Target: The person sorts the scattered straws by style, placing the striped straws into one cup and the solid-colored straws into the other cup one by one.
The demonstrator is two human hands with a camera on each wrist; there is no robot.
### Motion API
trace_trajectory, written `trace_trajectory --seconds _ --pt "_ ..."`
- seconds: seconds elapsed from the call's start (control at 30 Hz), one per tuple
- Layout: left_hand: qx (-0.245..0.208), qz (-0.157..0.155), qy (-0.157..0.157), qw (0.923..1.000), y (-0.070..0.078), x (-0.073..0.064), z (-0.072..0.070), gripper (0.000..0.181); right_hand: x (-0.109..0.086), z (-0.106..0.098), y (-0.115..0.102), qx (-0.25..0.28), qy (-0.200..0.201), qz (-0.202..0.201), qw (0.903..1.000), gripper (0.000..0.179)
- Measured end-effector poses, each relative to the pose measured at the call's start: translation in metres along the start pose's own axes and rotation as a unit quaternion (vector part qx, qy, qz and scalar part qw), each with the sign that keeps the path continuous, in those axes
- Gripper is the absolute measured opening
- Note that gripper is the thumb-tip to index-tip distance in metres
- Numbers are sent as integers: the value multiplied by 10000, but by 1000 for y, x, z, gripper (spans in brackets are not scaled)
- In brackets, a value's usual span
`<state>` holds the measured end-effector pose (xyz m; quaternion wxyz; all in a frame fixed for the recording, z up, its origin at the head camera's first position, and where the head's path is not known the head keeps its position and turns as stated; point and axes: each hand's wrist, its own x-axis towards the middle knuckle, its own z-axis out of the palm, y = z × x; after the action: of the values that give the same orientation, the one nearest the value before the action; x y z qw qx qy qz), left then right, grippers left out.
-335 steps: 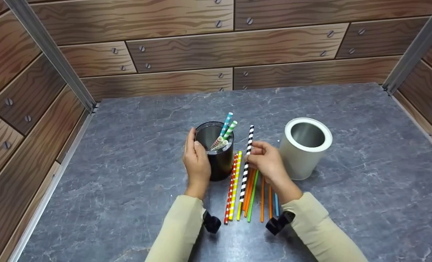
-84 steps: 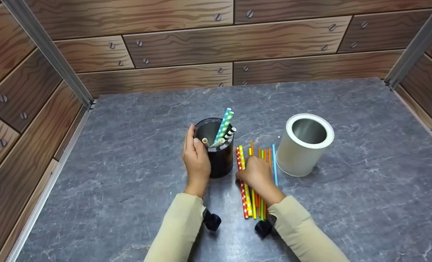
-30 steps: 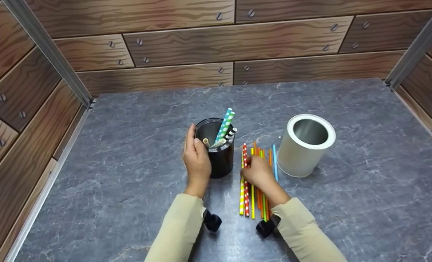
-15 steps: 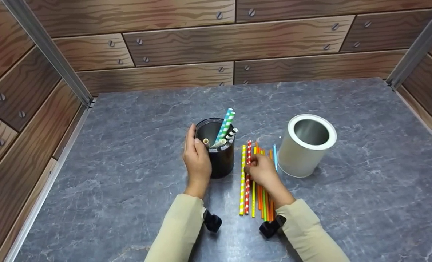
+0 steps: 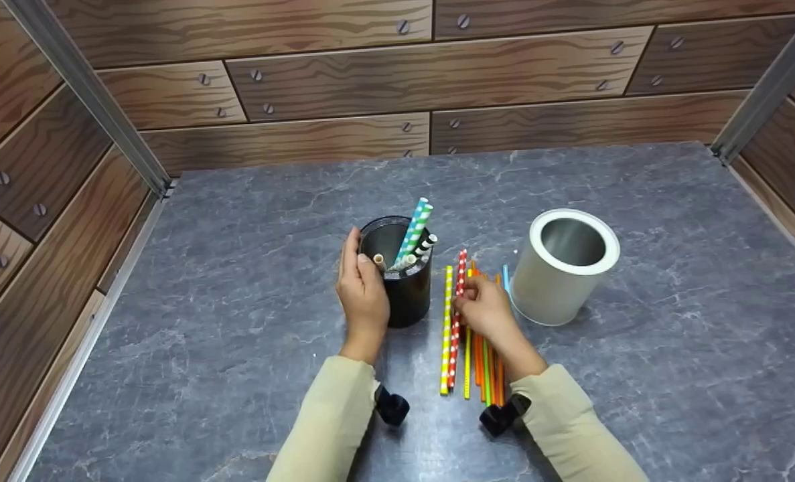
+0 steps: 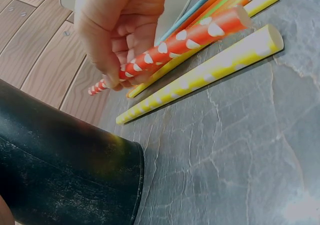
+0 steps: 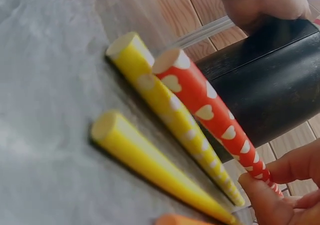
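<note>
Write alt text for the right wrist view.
The right hand pinches a red straw with white hearts, near two yellow straws on a gray table. Behind, the left hand rests against a black can.

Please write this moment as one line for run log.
right grip: pinches red heart straw above table | left grip: against black container, straws inside | yellow-white straw: on table

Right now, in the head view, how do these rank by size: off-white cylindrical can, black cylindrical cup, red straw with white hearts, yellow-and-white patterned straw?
1. Off-white can
2. Black cup, partly behind the left hand
3. Red straw and yellow-and-white straw: both smallest, too alike to rank
</note>
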<state>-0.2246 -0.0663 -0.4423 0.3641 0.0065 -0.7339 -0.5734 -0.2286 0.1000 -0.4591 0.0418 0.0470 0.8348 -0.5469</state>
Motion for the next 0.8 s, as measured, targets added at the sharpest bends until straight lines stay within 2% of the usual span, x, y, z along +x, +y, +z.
trace_trajectory --seconds 0.27,0.57,0.8 --pt "67 25 15 10000 -1 1 0 41 -2 -3 -9 244 190 -135 9994 27" --pt "-8 33 39 10000 1 1 0 41 -8 -10 -27 662 215 -226 9973 39" --pt "22 70 70 9999 -1 1 1 41 -11 -16 -41 728 363 -430 9958 31"
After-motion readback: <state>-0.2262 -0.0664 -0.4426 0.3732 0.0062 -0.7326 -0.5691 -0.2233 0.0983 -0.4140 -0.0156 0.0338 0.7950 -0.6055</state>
